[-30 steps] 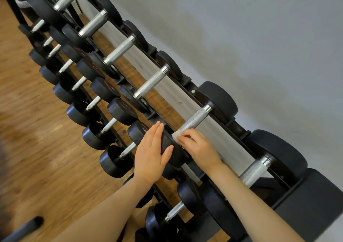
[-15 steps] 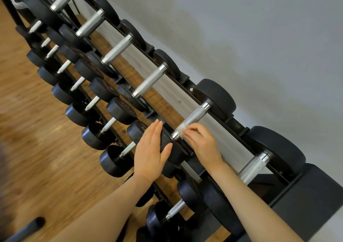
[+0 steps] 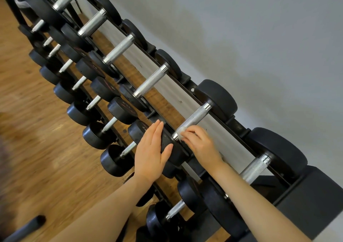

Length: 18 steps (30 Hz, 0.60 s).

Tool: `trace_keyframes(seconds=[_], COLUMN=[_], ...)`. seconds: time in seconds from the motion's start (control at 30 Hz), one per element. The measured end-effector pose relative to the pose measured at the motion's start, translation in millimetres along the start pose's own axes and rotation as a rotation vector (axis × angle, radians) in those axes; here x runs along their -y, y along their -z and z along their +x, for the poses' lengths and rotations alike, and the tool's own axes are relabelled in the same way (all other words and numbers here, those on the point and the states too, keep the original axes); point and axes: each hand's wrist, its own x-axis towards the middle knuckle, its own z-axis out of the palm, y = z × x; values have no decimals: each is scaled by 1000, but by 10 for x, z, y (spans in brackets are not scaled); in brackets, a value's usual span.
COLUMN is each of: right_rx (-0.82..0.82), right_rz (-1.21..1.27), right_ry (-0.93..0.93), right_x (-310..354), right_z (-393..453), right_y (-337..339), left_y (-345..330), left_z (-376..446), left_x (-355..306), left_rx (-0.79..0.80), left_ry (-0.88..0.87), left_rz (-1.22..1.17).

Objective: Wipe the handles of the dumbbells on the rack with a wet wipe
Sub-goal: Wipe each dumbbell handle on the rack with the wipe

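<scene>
**On the top rail, wipe meets handle**

Left hand (image 3: 151, 153) lies flat, fingers straight, on the dumbbell's black head (image 3: 170, 148). Right hand (image 3: 199, 143) pinches the wet wipe (image 3: 181, 130) against the near end of the knurled handle (image 3: 194, 118). Lower rack (image 3: 118, 128) dumbbells crowd beneath; grey wall (image 3: 259, 46) behind.

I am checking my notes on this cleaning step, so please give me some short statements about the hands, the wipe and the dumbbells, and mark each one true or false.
1. The right hand presses a wet wipe against a dumbbell handle. True.
2. The left hand grips a handle on the lower row. False: it lies flat, fingers straight, on the black dumbbell head.
3. The wipe is at the handle's far end, by the wall. False: it is at the near end.
4. The rack stands on a wooden floor. True.
</scene>
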Motion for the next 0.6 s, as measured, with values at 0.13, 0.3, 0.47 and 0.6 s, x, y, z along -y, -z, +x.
trace_keyframes(seconds=[0.13, 0.3, 0.47, 0.6], right_rx=[27, -76, 54, -44], right_rz=[-4, -6, 52, 32], right_ry=[11, -117, -92, -179], right_x=[-40, -82, 62, -45], right_z=[-10, 43, -31, 9], right_y=[22, 81, -59, 51], left_y=[-10, -26, -42, -28], left_z=[-1, -1, -1, 6], left_x=[14, 18, 40, 17], left_rx=[-4, -10, -10, -16], left_ry=[-13, -11, -6, -5], left_rz=[-6, -18, -13, -12])
